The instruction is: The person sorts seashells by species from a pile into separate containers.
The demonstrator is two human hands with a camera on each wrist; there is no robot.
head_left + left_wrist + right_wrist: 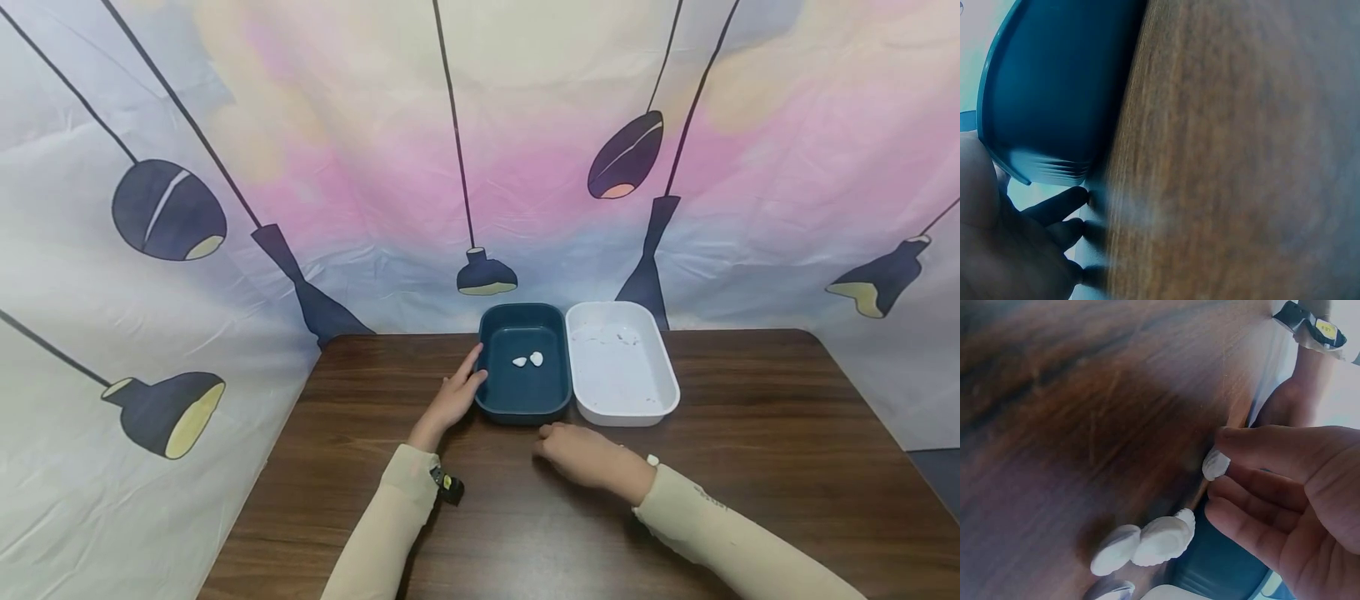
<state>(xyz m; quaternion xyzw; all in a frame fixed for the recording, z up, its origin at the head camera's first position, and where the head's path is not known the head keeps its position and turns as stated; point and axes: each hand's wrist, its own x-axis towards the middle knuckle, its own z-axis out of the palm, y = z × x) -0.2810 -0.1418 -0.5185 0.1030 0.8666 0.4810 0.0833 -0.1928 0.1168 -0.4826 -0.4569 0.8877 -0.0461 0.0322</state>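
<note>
My right hand (588, 457) is just in front of the dark teal tray (525, 414). Between its thumb and fingers it pinches a small white seashell (1215, 465), seen in the right wrist view. More white seashells (1161, 541) sit on the table beside that hand; in the head view the hand and forearm mostly hide them. Two small white shells (536, 359) lie on the teal tray's floor. At the tray's left side, my left hand (452, 398) touches the rim, its fingers spread and loosely extended along the outer wall.
A white tray (622, 375) stands against the right side of the teal one, small dark specks on its floor. Both are near the back edge of the brown wooden table (772, 433). Behind hangs a cloth (360, 167) printed with lamps.
</note>
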